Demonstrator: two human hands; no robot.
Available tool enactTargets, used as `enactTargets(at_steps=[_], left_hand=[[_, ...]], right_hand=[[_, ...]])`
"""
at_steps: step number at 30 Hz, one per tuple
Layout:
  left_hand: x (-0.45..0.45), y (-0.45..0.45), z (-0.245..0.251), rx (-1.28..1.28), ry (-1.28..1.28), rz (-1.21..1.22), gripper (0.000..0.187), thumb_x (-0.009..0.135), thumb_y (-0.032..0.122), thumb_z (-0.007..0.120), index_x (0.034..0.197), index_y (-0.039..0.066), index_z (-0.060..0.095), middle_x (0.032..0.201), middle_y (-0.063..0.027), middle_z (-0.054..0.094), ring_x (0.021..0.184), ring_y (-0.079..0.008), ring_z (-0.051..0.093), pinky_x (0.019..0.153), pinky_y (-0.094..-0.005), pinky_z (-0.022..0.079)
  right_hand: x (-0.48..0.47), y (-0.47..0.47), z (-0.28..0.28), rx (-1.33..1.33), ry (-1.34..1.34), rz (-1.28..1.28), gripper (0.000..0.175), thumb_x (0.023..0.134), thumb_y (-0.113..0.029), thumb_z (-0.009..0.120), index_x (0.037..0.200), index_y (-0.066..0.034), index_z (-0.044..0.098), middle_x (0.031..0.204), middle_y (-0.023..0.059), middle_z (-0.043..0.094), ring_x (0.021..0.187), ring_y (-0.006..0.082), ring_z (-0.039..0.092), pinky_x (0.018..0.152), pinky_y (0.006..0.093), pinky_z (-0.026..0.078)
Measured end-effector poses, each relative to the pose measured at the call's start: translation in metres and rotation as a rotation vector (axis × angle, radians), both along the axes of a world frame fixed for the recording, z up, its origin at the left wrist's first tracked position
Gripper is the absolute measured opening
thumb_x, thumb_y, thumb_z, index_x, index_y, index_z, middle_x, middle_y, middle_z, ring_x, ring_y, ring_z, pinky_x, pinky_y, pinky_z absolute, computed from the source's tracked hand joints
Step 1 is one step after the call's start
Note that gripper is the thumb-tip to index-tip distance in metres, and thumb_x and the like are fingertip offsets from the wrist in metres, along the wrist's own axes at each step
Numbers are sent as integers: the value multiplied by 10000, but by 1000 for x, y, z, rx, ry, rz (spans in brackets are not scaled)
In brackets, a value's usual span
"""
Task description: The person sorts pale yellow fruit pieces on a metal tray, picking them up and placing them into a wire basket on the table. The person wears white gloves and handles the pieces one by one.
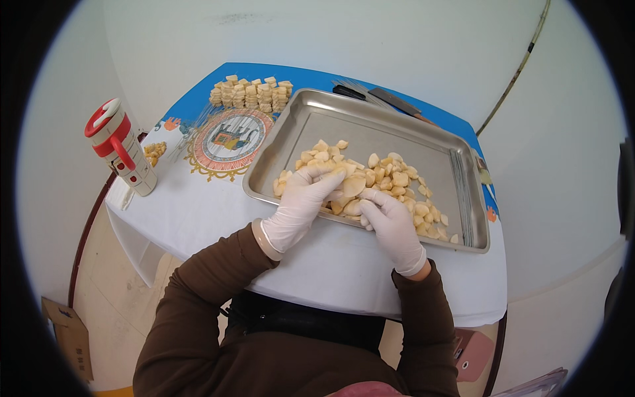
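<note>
My left hand (303,201), in a white glove, holds pale yellow food slices (353,187) over the near side of a metal tray (302,114). Just to the right, my gloved right hand (389,223) has its thumb and fingers pinched together at the edge of these slices; whatever lies between its fingertips is too small to make out. Loose pale pieces (400,179) are heaped in the tray under and around both hands. Thin metal skewers (461,198) lie along the tray's right side. Stacked rows of threaded pieces (251,95) stand on the table behind the tray's left corner.
A cleaver (395,101), a black-handled tool (349,92) and more thin skewers lie behind the tray. At the table's left stand a red-lidded tumbler (121,149) and a small yellowish heap (155,152). A brush (483,173) lies beyond the tray's right rim. The wall rises behind the table.
</note>
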State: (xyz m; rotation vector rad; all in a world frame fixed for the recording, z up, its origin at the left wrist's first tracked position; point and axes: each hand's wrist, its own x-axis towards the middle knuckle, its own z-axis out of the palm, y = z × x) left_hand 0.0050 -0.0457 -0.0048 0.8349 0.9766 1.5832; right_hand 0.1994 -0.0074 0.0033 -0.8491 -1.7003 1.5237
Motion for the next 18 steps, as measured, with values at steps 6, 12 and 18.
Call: enactTargets(at_steps=[6,12,18], left_hand=[[2,-2,5,-4,-20,16,318,995,219,744,1203,-17,698,1072,-78,753,933,-98,709,821,-241,566],[0,-2,4,-4,11,-18,275,1017,195,707,1210,0,705,1115,-68,742,984,-130,725,843,-265,595],[4,-2,4,12,30,32,335,1037,218,683,1279,-13,660,1177,-78,726,1045,-167,722,848,-275,593]], right_hand=[[0,1,7,-398,185,227,251,1048,-97,565,1253,24,645,1074,35,681,923,90,629,845,252,529],[-1,3,1,-455,236,267,245,1057,-87,542,1271,13,603,1126,55,678,956,106,642,881,272,544],[4,9,-3,-488,354,218,242,1070,-108,540,1283,-4,590,1133,56,678,1020,121,662,922,282,559]])
